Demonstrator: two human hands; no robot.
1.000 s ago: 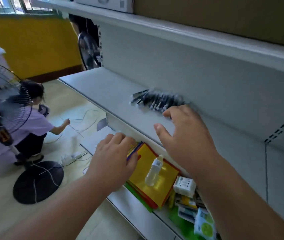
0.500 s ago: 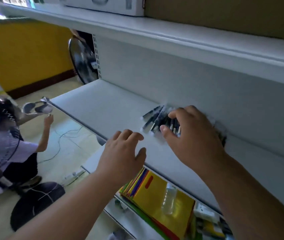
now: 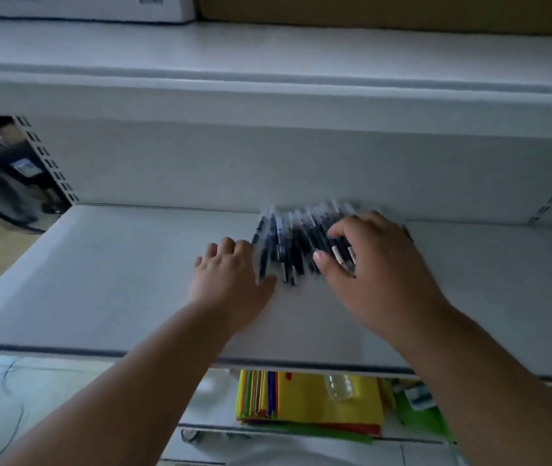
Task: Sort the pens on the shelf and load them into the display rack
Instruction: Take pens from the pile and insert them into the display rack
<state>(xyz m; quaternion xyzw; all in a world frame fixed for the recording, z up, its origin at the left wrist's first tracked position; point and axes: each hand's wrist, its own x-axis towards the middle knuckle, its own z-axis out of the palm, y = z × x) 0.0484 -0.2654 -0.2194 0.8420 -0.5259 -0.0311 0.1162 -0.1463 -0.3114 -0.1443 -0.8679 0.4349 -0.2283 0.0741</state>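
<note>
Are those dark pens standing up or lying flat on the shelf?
Lying flat. The pens rest side by side on the shelf, fanned out, not upright; the picture is blurred.

2 bare forearms, no sleeves in view. Left hand [image 3: 230, 277] and right hand [image 3: 373, 264] ungloved. No rings, no watch.

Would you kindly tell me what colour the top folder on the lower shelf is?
Yellow: the flat plastic folder topping the multicoloured stack, seen in the head view.

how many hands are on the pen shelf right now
2. The left hand rests at the left edge of the pens; the right hand lies over their right side, hiding some.
</note>
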